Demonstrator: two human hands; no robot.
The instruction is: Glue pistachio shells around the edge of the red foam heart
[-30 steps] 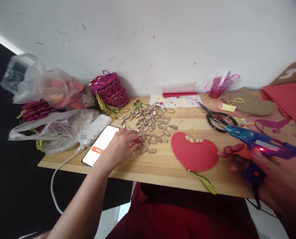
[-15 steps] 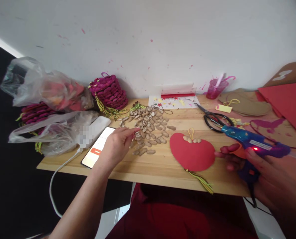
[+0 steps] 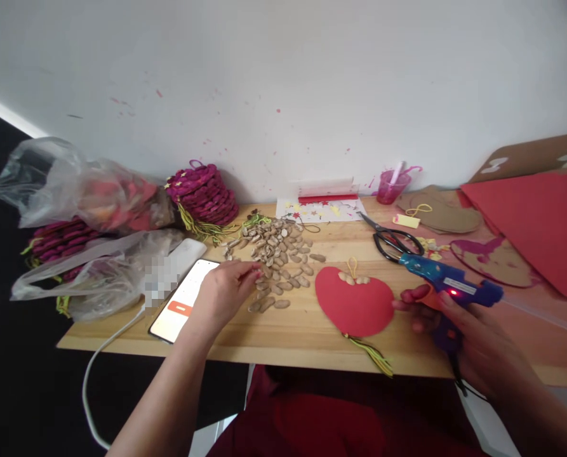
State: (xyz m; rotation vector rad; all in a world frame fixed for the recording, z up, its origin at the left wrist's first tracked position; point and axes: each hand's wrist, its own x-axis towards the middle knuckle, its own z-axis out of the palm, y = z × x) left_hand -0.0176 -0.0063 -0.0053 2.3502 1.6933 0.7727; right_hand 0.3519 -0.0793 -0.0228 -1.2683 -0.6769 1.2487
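My left hand (image 3: 228,289) is at the left edge of a pile of peanuts (image 3: 283,257), thumb and fingers pinched together; what they hold, if anything, is hidden. My right hand (image 3: 464,336) is wrapped round a blue glue gun (image 3: 473,284) with an orange trigger and a lit red light. The gun's nozzle points left, towards the scissors. Between my hands lies a red heart-shaped piece (image 3: 354,308) with a yellow loop on top and a yellow-green tassel below. Several pale peanut shell pieces (image 3: 354,279) sit along its upper edge.
Black-handled scissors (image 3: 397,241) lie behind the glue gun. A lit phone (image 3: 183,304) and a white power strip (image 3: 188,254) are at left, beside plastic bags (image 3: 116,273) and stacked purple pieces (image 3: 204,193). Red sheets (image 3: 535,222) and a pink cup (image 3: 390,187) are at right.
The view has shifted slightly up and to the right. My left fingers have drawn back a little from the peanut pile towards me. The right hand keeps its hold on the glue gun.
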